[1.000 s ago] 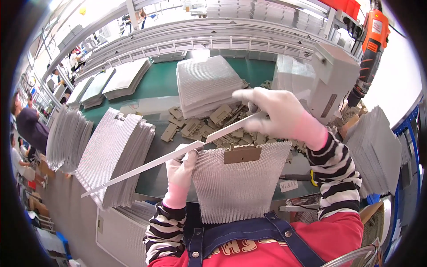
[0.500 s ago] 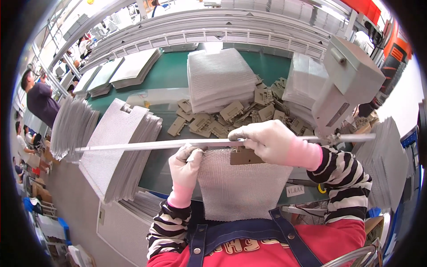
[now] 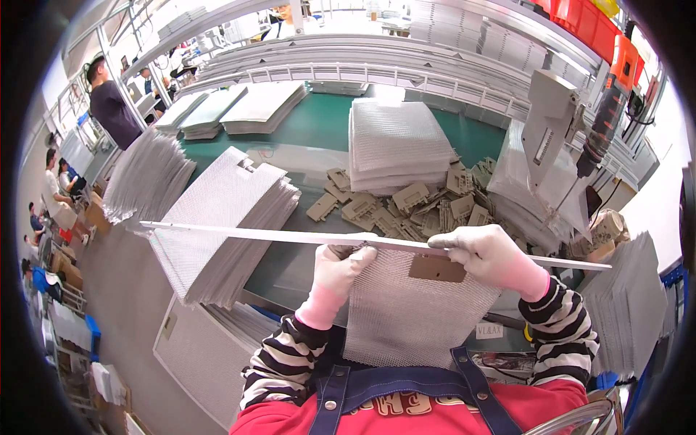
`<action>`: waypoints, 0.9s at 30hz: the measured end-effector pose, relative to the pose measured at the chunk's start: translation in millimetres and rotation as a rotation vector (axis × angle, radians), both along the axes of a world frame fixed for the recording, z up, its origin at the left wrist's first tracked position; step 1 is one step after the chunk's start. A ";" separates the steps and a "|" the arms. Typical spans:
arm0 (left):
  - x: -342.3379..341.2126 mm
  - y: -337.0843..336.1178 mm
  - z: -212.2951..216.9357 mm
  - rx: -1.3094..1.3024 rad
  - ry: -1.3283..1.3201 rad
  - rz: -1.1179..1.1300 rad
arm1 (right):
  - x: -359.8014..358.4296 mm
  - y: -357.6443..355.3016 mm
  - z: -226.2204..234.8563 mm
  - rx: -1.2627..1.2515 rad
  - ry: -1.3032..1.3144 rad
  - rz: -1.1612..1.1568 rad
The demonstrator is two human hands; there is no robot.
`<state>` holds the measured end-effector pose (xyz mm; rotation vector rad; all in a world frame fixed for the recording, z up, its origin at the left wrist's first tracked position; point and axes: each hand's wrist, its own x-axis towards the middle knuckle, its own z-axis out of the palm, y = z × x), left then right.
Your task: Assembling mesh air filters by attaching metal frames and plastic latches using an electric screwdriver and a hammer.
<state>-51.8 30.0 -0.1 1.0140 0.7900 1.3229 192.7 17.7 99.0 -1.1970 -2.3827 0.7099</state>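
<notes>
Well left of the mesh panel [image 3: 413,319] in front of me, a fanned pile of thin sheets [image 3: 148,174] is standing, and nearer the panel a slanting stack of mesh sheets [image 3: 225,210] is lying, with the left end of a long pale strip [image 3: 402,245] reaching above it. At the panel's top left corner, my left hand [image 3: 342,268] is pinching the strip, apparently with the mesh. The strip is running across the panel's top edge, just above a tan clip [image 3: 436,269] sitting right of the panel's middle. Over the panel's top right corner, my right hand [image 3: 491,255] is gripping the strip between thumb and fingers; whether it is touching the mesh, I cannot tell. I seem to be lining the strip up with the panel's edge, and the next move is probably calling for keeping both level while pressing evenly.
</notes>
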 end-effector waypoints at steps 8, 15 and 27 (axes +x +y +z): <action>-4.6 -4.3 15.8 0.049 0.170 0.007 | 2.5 5.8 -0.8 0.029 -0.093 0.035; -0.2 8.4 92.8 0.934 1.323 0.178 | 31.7 10.6 -15.3 -0.086 -0.184 -0.082; 13.0 73.1 100.6 0.369 1.553 -0.745 | 115.3 11.2 -23.7 -0.498 -0.191 -0.173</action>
